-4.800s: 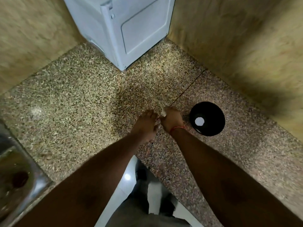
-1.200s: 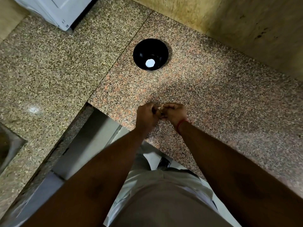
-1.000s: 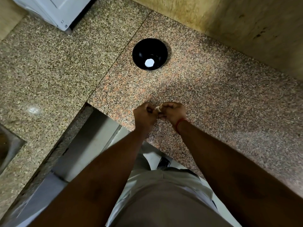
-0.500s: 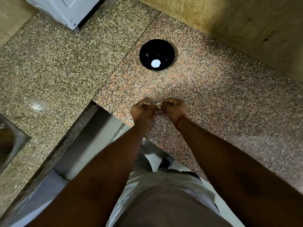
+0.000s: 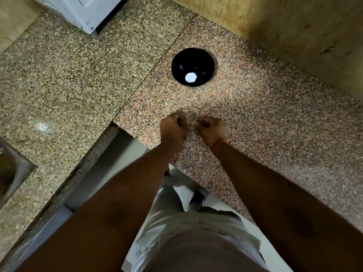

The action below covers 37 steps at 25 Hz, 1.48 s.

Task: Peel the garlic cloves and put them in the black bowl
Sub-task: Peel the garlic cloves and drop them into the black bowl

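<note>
Head view: both hands are seen just below the centre of the frame, over the granite counter (image 5: 275, 118), and a small gap is left between them. The left hand (image 5: 172, 128) is curled, with a scrap of papery garlic skin (image 5: 183, 111) pinched at its fingertips. The right hand (image 5: 212, 128) is also curled; something pale and blurred is seen at its fingertips, and whether a clove is grasped cannot be told. A red thread (image 5: 222, 143) is worn on the right wrist. The black bowl (image 5: 193, 65) is set above the hands, well apart from them, a white spot being seen at its bottom. A white appliance (image 5: 84, 10) is placed at upper left, and a steel sink (image 5: 11, 173) at the left edge.
</note>
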### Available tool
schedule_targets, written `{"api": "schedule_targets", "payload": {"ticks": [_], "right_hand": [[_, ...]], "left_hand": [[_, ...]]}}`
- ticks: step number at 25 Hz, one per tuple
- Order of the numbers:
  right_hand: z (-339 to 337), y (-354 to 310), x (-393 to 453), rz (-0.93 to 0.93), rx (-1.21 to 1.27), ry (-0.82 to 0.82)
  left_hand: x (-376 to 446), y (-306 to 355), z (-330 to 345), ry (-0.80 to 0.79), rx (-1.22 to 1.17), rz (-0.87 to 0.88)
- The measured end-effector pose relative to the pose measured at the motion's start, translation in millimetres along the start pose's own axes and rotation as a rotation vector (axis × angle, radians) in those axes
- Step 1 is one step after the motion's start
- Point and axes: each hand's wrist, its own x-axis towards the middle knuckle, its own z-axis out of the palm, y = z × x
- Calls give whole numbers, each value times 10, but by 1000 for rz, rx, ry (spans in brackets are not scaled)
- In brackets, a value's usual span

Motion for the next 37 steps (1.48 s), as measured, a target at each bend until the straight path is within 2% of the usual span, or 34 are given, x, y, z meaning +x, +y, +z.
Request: {"api": "schedule_targets", "payload": {"ticks": [3,7,16,20,24,29,32,37], "right_hand": [[-14,-9,112,-18,-40,1],[-27,4,169,-33,-76,2],[-31,-104,107,-45,-74,-15],[-23,-107,65,-38,-113,37],[-42,65,-78,-13,-200,140],[-192,227,-366,118,74,-162],[-283,286,-499,81,60,-263],[-405,386,-607,54,-63,-260]], "left_hand": [[242,55,-23,-5,149,94],[417,47,42,-122,278,133],[295,-73,-72,-101,294,190],[188,-138,-143,-85,208,194],[-61,-143,-79,-159,-104,-26],[-525,-154,86,-224,-598,-265],[-726,-109,166,-226,-564,-360],[-935,-69,288,-221,-644,-505]]}}
